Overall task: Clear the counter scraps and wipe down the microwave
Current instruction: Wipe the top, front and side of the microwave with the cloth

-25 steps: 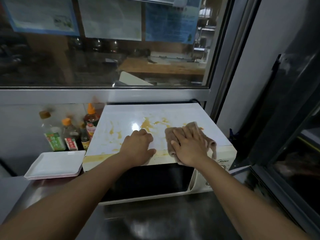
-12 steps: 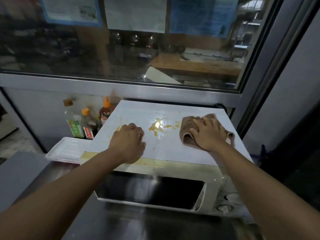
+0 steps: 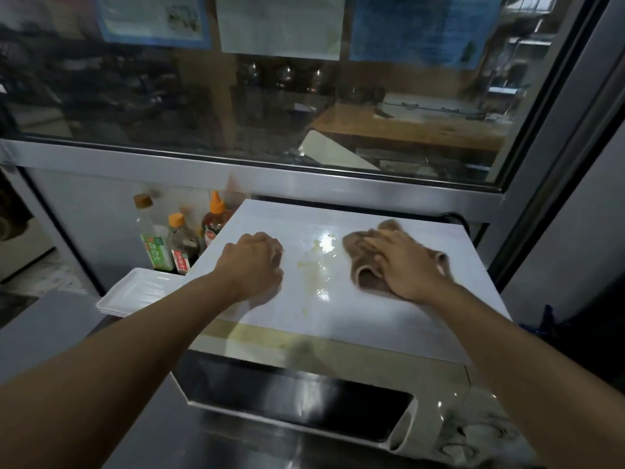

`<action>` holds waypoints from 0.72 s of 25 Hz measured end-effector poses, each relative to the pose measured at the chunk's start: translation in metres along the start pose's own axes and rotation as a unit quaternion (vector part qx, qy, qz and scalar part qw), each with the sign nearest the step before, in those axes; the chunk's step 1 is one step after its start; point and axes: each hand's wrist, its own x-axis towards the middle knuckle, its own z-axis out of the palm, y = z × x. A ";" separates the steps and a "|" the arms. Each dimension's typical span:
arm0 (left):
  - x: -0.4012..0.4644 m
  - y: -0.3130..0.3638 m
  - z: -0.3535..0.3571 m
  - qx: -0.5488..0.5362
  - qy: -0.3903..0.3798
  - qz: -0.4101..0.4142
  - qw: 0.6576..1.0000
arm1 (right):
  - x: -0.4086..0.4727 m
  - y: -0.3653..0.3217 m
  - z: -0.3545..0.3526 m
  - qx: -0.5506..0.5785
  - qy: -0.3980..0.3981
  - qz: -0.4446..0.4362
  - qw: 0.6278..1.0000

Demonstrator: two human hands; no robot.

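Wiping the microwave top. Right hand lies flat on the brown cloth, fingers mostly straight, palm pressing it down on the right half of the white top. Left hand rests knuckles-down on the left half, fingers curled under, nothing visible in it; reads as a brace.

The yellow smear sits between the hands, just left of the cloth and not yet covered. A second yellowish band runs along the front lip above the door.

How I'd do it:
- sweep the cloth left across the smear, flat palm, even pressure
- fold to a clean face before the front band, otherwise it just spreads
- keep the left hand bracing so the unit doesn't slide on the steel counter
- move that hand off to wipe under it

Risk: pushing residue off the left edge onto the sauce bottles and white trays beside it.
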 end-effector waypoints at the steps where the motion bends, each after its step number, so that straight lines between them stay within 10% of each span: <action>1: 0.003 -0.002 0.002 0.006 -0.006 0.004 1.000 | 0.013 0.010 -0.001 -0.018 -0.003 0.042 0.999; 4: 0.008 -0.007 0.004 0.004 -0.014 0.008 1.000 | 0.043 -0.003 0.008 -0.038 -0.028 0.108 0.993; 11: 0.033 0.005 0.005 -0.006 -0.007 -0.003 1.000 | 0.016 -0.032 0.019 0.024 -0.036 -0.115 0.992; 18: 0.042 -0.003 0.016 0.007 0.021 0.012 1.000 | 0.021 0.049 -0.004 -0.069 -0.029 0.198 0.977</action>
